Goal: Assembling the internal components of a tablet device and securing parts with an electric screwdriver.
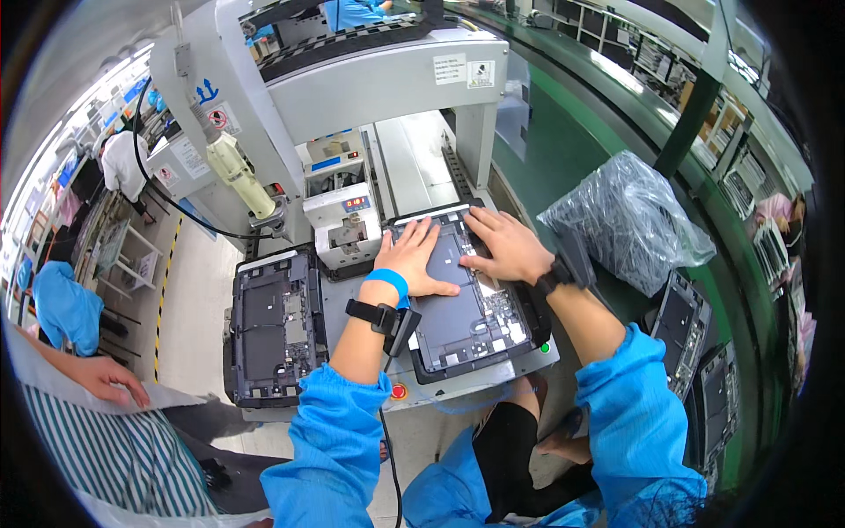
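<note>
Under both my hands lies an opened tablet [451, 321] with its dark battery and circuit boards bared, seated in a black tray on the machine's bed. My left hand [412, 257] rests on its upper left part, fingers spread and thumb pointing right. Across from it, my right hand [508, 246] lies on the upper right part, fingers stretched out. Neither hand grips anything. To the left, a second opened tablet [271, 326] sits in another black tray. Between the two stands a small grey screw feeder [345, 216] with a red lit display.
A pale green electric screwdriver [239, 176] hangs at the left of the grey machine frame [378, 75]. A clear plastic bag [629, 220] lies on the green conveyor, with more opened tablets [678, 330] nearby. A red button [399, 391] is on the front edge. Another person's hand [110, 380] shows at left.
</note>
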Action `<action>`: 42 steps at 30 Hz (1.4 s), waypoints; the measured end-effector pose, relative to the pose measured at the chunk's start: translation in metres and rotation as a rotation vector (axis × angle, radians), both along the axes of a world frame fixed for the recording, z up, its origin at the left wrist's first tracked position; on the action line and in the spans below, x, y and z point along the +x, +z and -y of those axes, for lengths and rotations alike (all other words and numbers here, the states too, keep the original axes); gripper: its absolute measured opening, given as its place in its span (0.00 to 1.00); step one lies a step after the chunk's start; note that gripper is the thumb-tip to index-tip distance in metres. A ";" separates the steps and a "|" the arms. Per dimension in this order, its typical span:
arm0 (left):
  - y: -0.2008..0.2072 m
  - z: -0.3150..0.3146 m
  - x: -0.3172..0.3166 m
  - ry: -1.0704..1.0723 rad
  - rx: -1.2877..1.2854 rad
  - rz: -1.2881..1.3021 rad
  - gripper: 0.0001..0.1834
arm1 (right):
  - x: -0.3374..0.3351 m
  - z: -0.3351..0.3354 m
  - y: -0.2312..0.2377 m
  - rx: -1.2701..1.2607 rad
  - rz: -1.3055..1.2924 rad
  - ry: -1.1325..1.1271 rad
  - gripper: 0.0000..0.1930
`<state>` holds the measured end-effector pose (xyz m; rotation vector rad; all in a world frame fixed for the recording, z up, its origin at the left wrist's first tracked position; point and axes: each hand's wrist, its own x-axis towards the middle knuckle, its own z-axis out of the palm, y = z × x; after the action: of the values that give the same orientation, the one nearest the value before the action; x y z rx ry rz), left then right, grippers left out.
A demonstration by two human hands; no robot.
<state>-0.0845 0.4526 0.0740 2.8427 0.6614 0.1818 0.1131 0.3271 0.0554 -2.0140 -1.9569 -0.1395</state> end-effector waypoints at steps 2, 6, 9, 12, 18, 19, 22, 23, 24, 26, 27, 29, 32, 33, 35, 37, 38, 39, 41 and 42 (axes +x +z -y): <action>-0.008 -0.005 0.004 -0.004 -0.012 -0.189 0.68 | -0.004 0.003 -0.012 0.057 0.031 0.014 0.40; -0.008 0.003 0.007 0.018 -0.028 -0.176 0.67 | -0.005 0.005 -0.018 0.112 0.059 -0.026 0.36; -0.003 0.003 0.006 0.002 -0.023 -0.150 0.67 | -0.008 0.010 -0.006 0.106 0.080 -0.046 0.36; 0.000 0.001 0.012 0.010 -0.046 -0.198 0.68 | -0.004 0.007 -0.010 0.069 0.105 -0.035 0.36; 0.010 0.034 -0.032 0.010 -0.247 -0.115 0.62 | 0.003 0.079 0.000 -0.294 -0.367 0.001 0.60; 0.010 0.048 -0.048 -0.018 -0.221 -0.070 0.61 | 0.005 0.096 0.004 -0.302 -0.424 0.036 0.62; -0.019 0.065 -0.077 0.042 -0.286 -0.018 0.60 | -0.005 0.112 0.004 -0.312 -0.475 0.021 0.63; -0.025 0.067 -0.080 0.064 -0.324 0.099 0.61 | -0.009 0.114 0.007 -0.317 -0.480 -0.025 0.63; -0.029 0.068 -0.081 0.086 -0.360 0.216 0.61 | -0.012 0.115 0.010 -0.321 -0.486 -0.070 0.63; -0.024 0.064 -0.079 0.077 -0.327 0.158 0.62 | -0.018 0.111 0.014 -0.320 -0.422 -0.100 0.63; -0.018 0.061 -0.076 0.067 -0.292 0.108 0.63 | -0.023 0.108 0.015 -0.322 -0.377 -0.097 0.62; -0.006 0.043 -0.059 0.021 -0.175 0.031 0.63 | -0.019 0.087 0.022 -0.276 -0.333 0.010 0.61; -0.014 0.011 -0.020 0.142 -0.137 0.000 0.55 | -0.021 0.038 0.009 -0.103 -0.258 -0.007 0.47; -0.017 0.011 -0.010 0.141 -0.133 0.004 0.55 | -0.017 0.024 -0.004 -0.059 -0.227 -0.087 0.43; -0.026 0.003 -0.003 0.171 -0.019 -0.112 0.54 | -0.021 0.005 -0.014 -0.001 -0.061 -0.104 0.34; -0.029 -0.001 -0.011 0.165 0.047 -0.063 0.51 | -0.025 -0.003 -0.018 0.093 0.108 -0.108 0.28; -0.021 -0.001 -0.009 0.173 0.061 -0.051 0.50 | -0.026 -0.002 -0.012 0.130 0.070 -0.123 0.23; -0.016 0.001 -0.008 0.177 0.075 -0.036 0.49 | -0.025 -0.005 -0.001 0.114 0.096 -0.112 0.22; -0.010 0.002 -0.002 0.154 0.108 -0.016 0.47 | -0.030 -0.003 0.042 -0.296 0.181 -0.155 0.21; -0.002 0.000 0.010 0.115 0.068 -0.124 0.47 | -0.021 -0.003 0.022 -0.154 0.189 -0.146 0.20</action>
<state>-0.0743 0.4522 0.0716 2.9009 0.8611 0.0472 0.0925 0.3302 0.0777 -2.3204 -1.9842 -0.2275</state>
